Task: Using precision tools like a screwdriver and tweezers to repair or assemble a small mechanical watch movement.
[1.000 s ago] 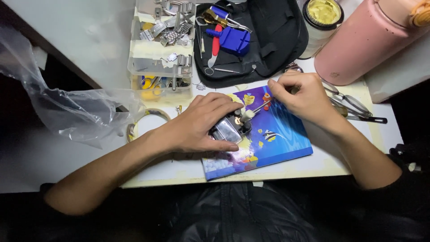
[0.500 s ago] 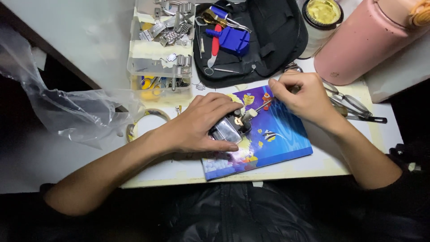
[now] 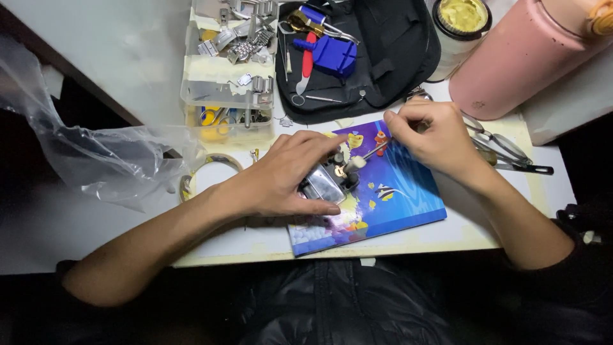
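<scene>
My left hand (image 3: 290, 172) presses down on a small metal watch piece (image 3: 324, 184) that lies on a blue mat printed with fish (image 3: 396, 198). Thumb and fingers pinch the piece from both sides. My right hand (image 3: 434, 137) holds a thin tool with a pale tip (image 3: 365, 156), and the tip touches the top of the metal piece. Both forearms rest along the desk's front edge.
Behind the mat lie an open black tool pouch (image 3: 389, 57) with blue and red tools, a clear parts box (image 3: 227, 70) of metal bits, a pink bottle (image 3: 523, 57), a jar (image 3: 460, 25), glasses (image 3: 504, 150), a tape roll (image 3: 207, 172) and a crumpled plastic bag (image 3: 89, 153).
</scene>
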